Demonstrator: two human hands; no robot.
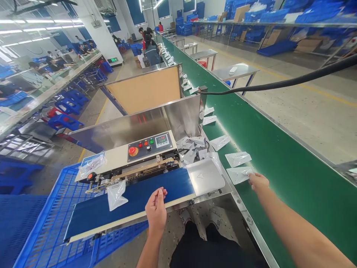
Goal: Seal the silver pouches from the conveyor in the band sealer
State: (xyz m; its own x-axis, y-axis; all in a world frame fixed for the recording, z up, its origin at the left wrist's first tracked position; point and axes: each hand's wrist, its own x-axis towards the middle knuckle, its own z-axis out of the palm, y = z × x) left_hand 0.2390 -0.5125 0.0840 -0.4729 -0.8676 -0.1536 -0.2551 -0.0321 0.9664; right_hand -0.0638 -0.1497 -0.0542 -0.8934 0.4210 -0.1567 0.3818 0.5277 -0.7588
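My right hand [258,182] reaches onto the green conveyor belt [279,163] and its fingers pinch the corner of a clear plastic pouch [237,174]. My left hand [156,210] hovers over the near edge of the sealing machine's blue belt [139,199], fingers curled together, with nothing visible in them. Another clear pouch [116,194] lies on the blue belt with its top under the sealer head [134,171]. More pouches [238,158] lie further along the green belt.
The sealer's control panel [152,144] has red and green buttons and a display. A steel plate [205,176] sits at the belt's right end. A blue crate [50,223] stands under the machine at left. A black hose [279,83] crosses overhead. Other people work far down the line.
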